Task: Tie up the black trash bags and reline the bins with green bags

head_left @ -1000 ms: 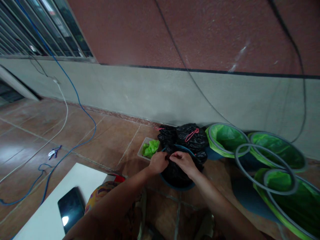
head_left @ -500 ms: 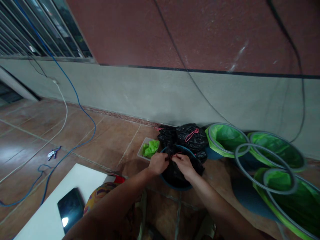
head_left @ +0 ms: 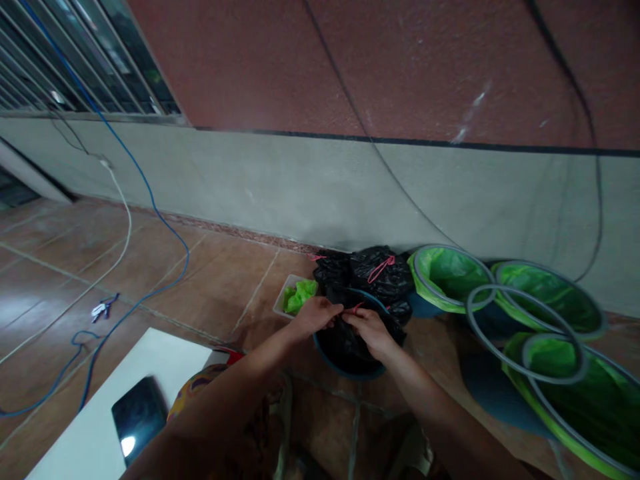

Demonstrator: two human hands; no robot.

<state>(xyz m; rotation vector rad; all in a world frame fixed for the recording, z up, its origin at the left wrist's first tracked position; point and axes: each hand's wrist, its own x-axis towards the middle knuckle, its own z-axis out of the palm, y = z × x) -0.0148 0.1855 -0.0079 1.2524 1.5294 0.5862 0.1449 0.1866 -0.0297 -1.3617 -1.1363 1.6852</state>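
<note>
A black garbage bag [head_left: 346,339] with a pink-red drawstring [head_left: 356,308] sits in a round blue trash bin [head_left: 323,359] at my feet. My left hand [head_left: 318,316] is closed at the bag's gathered top, over the bin's left rim. Opposite it, my right hand [head_left: 369,329] pinches the drawstring beside the bag. The two hands' fingertips are close together, and the fingers' undersides are hidden. Just behind the bin, against the wall, lie tied black garbage bags [head_left: 381,275] with pink drawstrings.
A clear tray [head_left: 278,305] with bright green bags [head_left: 300,296] stands left of the bin. Green-lined bins [head_left: 453,277] and a loose grey ring [head_left: 470,313] are at right. A phone [head_left: 139,417] lies on a white surface [head_left: 170,353]; keys [head_left: 103,307] and a blue cable [head_left: 150,293] are on the floor.
My left hand has turned, its fingers now reaching further right toward the drawstring. More of the red drawstring shows between my hands. The view has shifted slightly.
</note>
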